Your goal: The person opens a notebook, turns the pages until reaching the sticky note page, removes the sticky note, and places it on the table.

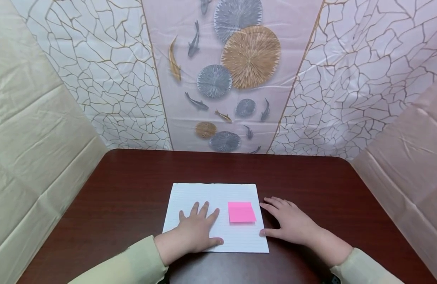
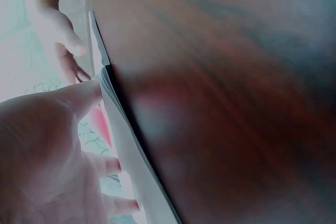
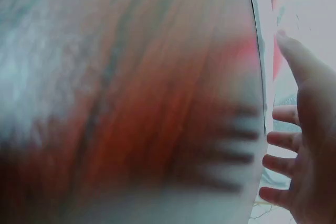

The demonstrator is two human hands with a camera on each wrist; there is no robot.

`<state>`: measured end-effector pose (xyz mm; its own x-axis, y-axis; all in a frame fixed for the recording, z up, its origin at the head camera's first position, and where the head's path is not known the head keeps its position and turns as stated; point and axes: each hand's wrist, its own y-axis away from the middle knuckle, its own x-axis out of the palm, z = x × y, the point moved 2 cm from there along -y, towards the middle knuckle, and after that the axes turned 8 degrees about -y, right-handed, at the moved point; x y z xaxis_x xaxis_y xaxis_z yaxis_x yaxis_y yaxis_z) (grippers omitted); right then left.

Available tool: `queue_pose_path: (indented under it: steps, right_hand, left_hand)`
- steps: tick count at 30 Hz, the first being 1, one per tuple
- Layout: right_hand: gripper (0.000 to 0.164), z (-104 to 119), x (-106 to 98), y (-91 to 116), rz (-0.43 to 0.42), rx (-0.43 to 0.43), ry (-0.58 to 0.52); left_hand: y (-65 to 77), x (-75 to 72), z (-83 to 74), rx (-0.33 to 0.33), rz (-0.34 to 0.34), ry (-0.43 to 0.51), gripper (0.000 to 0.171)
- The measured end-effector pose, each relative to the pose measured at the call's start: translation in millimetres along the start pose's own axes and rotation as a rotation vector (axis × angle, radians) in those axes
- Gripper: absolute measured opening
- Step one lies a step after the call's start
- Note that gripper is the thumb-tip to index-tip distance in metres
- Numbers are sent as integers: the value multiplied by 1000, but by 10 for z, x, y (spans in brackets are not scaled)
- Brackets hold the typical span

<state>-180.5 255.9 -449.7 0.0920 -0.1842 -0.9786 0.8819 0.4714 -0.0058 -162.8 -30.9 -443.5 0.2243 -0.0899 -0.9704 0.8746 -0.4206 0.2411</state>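
Observation:
An open lined notebook (image 1: 204,193) lies flat, its page edges (image 2: 134,150) showing side-on in the left wrist view. On its right-hand page is a pink sticky note (image 1: 241,212), whose lower edge lifts slightly. My left hand (image 1: 197,230) rests on the left-hand page with spread fingers, the thumb reaching toward the middle. Just beside the right edge is my right hand (image 1: 293,223), its thumb and index fingertips at the paper's border. Spread fingers (image 3: 281,166) show in the right wrist view, with nothing held. Whether that thumb touches the paper I cannot tell.
The notebook lies on a dark red-brown wooden table (image 1: 133,173) with rounded far corners. A patterned curtain (image 1: 218,118) hangs behind the far edge, and plain beige cloth (image 1: 33,157) hangs at either side. Pale sleeves (image 1: 133,260) cover both forearms.

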Motion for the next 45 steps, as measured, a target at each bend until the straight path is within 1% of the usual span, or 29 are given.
queue_pose_path:
  steps: [7, 10, 14, 18, 21, 25, 28, 33, 39, 45]
  right_hand:
    - [74, 187, -171, -87, -80, -159, 131]
    - [68, 296, -218, -143, -92, -228, 179]
    - [61, 433, -235, -218, -91, -290, 223]
    - [55, 514, -200, -285, -119, -335, 245]
    - [48, 556, -158, -328, -146, -364, 265]
    - [38, 606, -104, -369, -146, -382, 303]
    - [30, 633, -77, -381, -148, -400, 344]
    - [17, 656, -61, -379, -183, -453, 409]
    - [19, 688, -62, -380, -201, -499, 450]
    - [20, 722, -76, -381, -191, -494, 487]
  left_hand:
    - [8, -19, 12, 0, 13, 9, 85]
    - [6, -14, 11, 0, 19, 10, 85]
    - [3, 1, 1, -5, 33, 12, 85]
    - [1, 11, -13, -8, 42, 3, 84]
    - [0, 16, -18, -7, 45, -12, 84]
    - [-1, 17, -18, -10, 51, -25, 84]
    - [2, 12, -18, -14, 59, -29, 84]
    - [15, 1, -21, -21, 65, -33, 84]
    - [29, -3, -26, -22, 55, -33, 83]
    - [26, -2, -33, -21, 41, -41, 84]
